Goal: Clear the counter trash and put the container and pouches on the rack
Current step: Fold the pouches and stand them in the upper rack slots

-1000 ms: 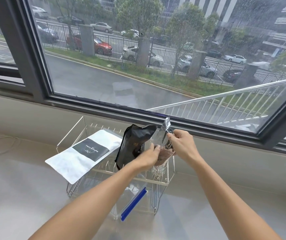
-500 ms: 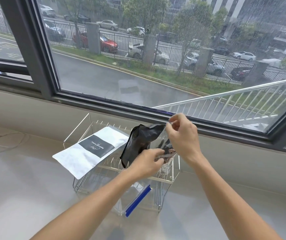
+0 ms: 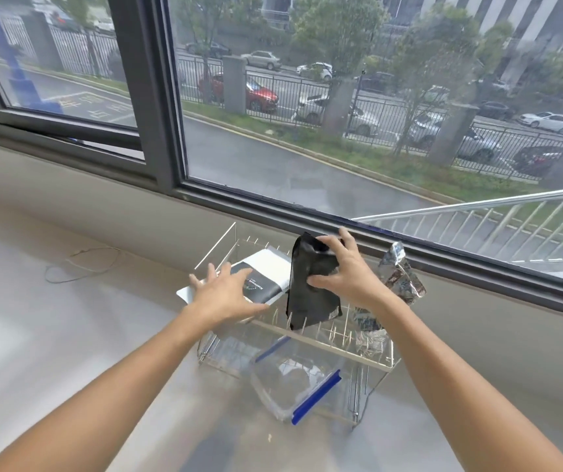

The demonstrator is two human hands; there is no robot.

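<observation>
Wire rack (image 3: 380, 361) (one) holds three pouches (image 3: 310, 298).

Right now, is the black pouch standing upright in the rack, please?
Roughly upright, slightly tilted: the black pouch stands on its bottom edge among the rack tines, steadied by the right hand.

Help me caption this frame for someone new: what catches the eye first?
The right hand grips a black pouch standing in the wire rack under the window. The left hand spreads open over a white pouch at the rack's left end. A silver foil pouch leans at its right.
</observation>
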